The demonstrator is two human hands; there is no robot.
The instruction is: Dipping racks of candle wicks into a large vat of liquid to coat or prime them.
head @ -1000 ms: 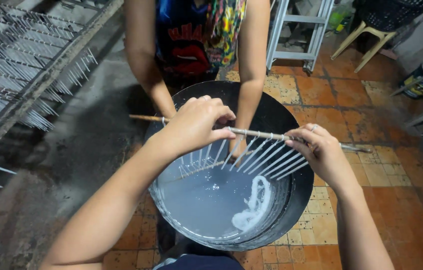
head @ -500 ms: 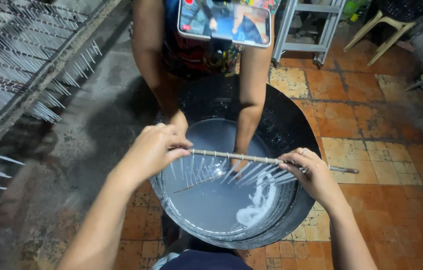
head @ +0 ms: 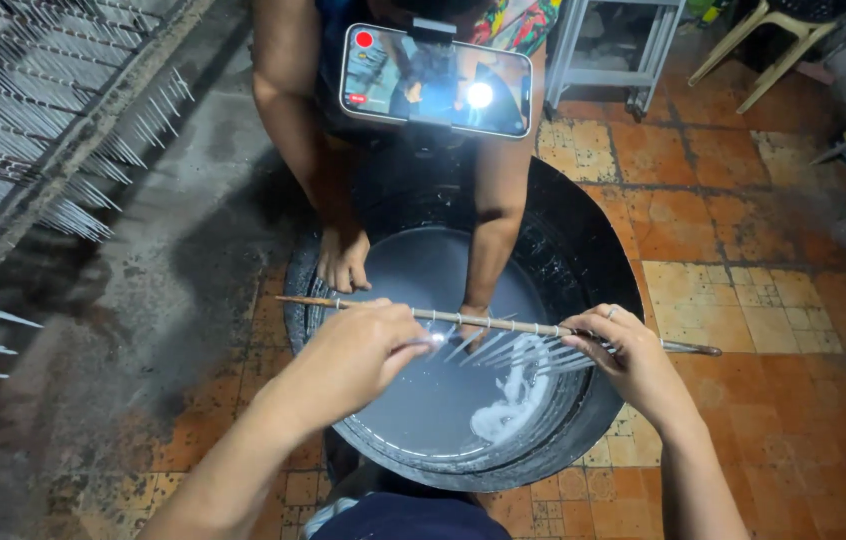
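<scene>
A long thin rod [head: 503, 323] with a comb of wet, grey-coated sticks [head: 533, 352] hung level over the grey liquid in the black basin [head: 603, 250]; it looked light, stiff and slippery, best held near its bare ends. Left hand [head: 363, 358] had fingers curled round the rod, right hand [head: 633, 360] pinched it, though the exact grip was partly hidden. A co-worker's hands [head: 343, 262] rested at the basin's far rim under a phone [head: 435, 80], drying racks [head: 33, 110] to the left.
</scene>
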